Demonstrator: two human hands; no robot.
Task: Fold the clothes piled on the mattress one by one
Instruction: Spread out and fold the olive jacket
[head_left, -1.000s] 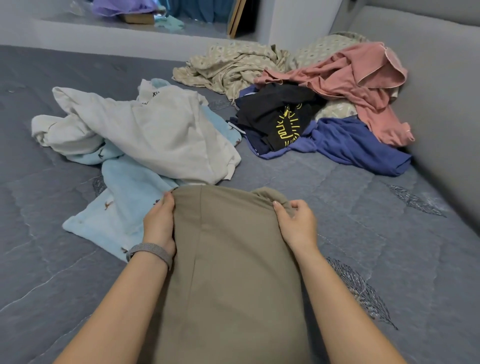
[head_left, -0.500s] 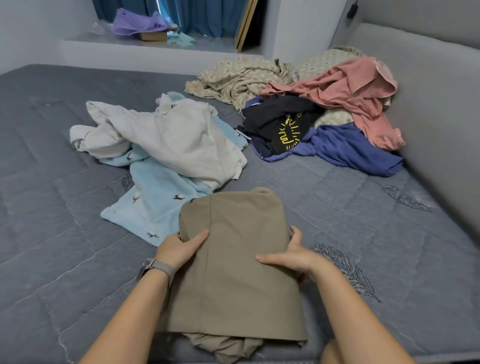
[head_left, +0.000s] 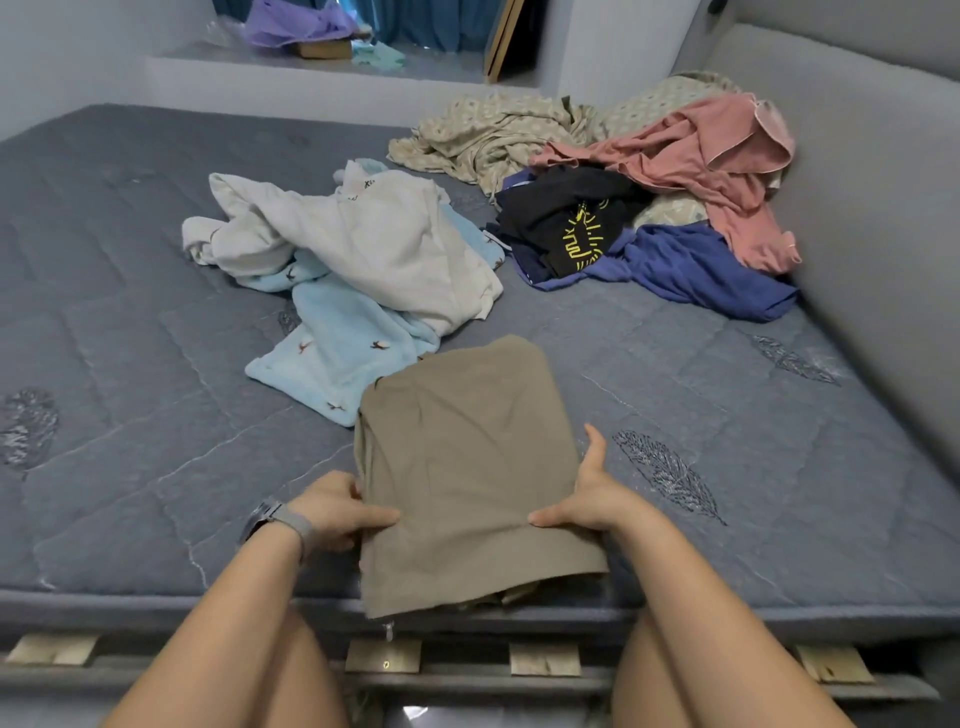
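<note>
Head view: folded khaki garment lengthwise away.

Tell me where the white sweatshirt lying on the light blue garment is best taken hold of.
Judging from its pose, grip the white sweatshirt at its near hem edge, coming from the person's side with both hands. That edge lies loose and clear over the light blue garment, while the far sleeve is bunched. Both hands now hold the khaki garment.

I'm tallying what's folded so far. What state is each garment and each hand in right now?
Khaki garment: folded, held at both sides.
White top: crumpled, lying on the light blue garment.
Black shirt: crumpled.
Blue garment: unfolded.
Pink garment: unfolded.
Left hand: grips khaki.
Right hand: grips khaki.
</note>
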